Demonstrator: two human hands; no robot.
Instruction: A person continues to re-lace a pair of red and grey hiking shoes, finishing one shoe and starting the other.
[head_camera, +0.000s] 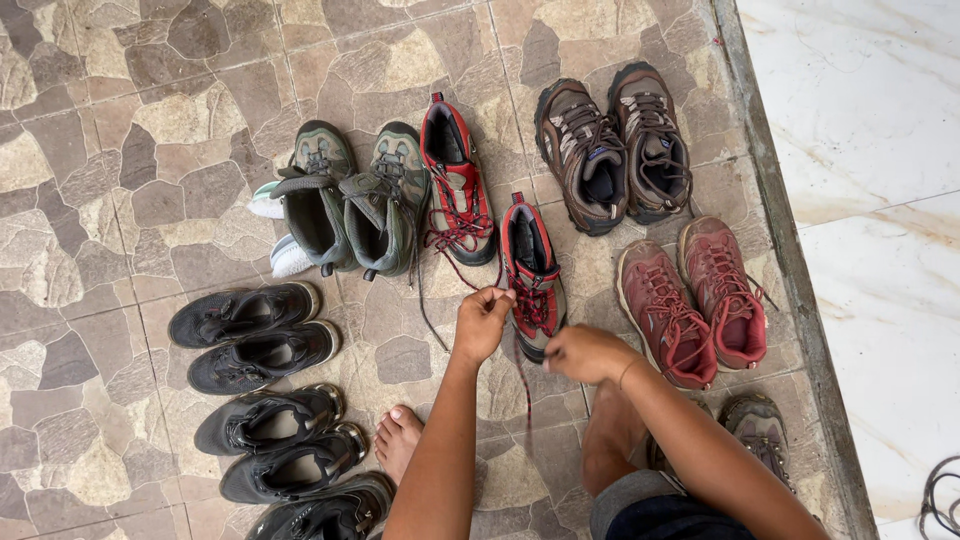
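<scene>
boots (350, 200) left of hikers (610, 145) (paired)

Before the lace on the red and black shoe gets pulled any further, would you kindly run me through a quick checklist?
1. Left hand pinches the dark red lace: ok.
2. Right hand grips the lace: cannot tell, fist closed, lace hidden.
3. Red and black lace-up hiking shoe stands upright on the stone-pattern tiled floor: ok.
4. Its mate, the second red and black shoe, is tidy: not ok, laces loose on the floor.
5. Bare foot lies apart from the trailing lace: ok.
</scene>
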